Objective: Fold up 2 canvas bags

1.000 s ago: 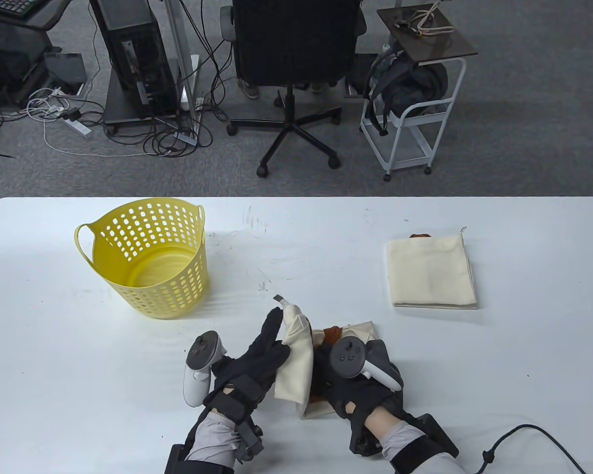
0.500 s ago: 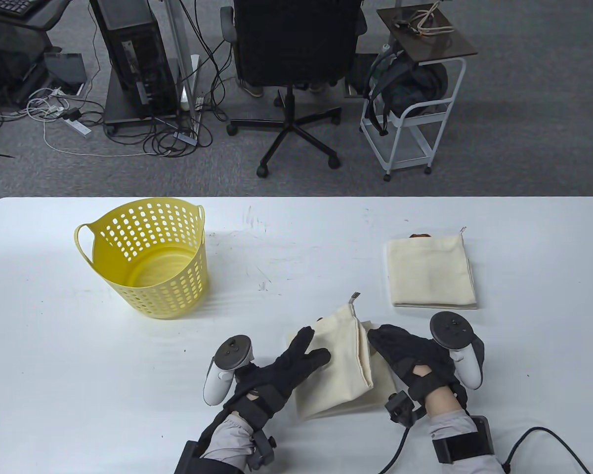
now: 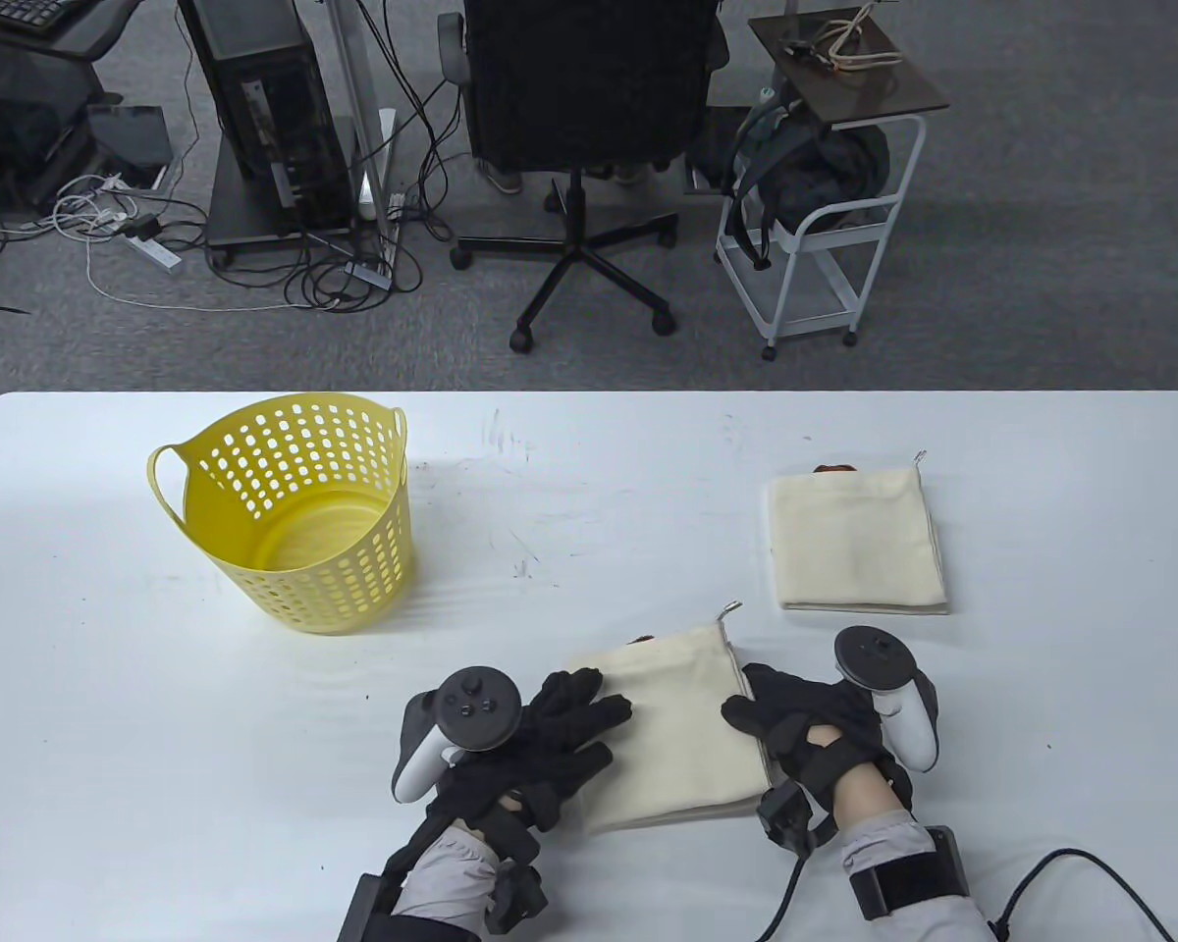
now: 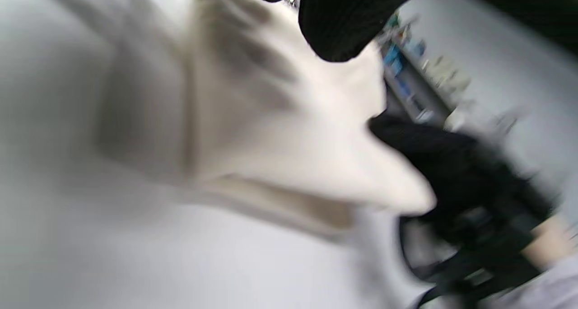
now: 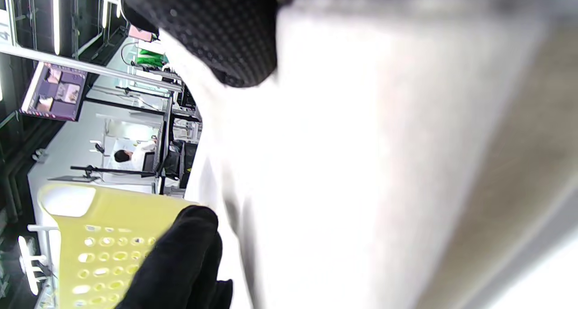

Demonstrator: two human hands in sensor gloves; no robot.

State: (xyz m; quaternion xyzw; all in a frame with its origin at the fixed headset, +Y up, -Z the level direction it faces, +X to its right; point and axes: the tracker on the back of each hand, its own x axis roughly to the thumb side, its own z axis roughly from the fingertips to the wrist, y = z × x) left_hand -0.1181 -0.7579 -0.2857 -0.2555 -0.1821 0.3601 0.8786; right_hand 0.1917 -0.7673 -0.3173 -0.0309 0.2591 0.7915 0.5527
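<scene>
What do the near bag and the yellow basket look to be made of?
Near bag: apparently unbleached canvas, matte cream, lying soft with a stitched edge. Yellow basket: likely moulded plastic, smooth with a slight sheen, walls perforated with even holes and a loop handle.

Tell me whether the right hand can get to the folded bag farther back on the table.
Probably yes. The right hand rests at the near bag, and only bare table lies between it and the folded bag just behind.

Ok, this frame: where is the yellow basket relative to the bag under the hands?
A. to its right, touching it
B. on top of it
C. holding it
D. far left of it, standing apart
D: the yellow basket stands apart, far-left of the bag the hands flatten.
</scene>
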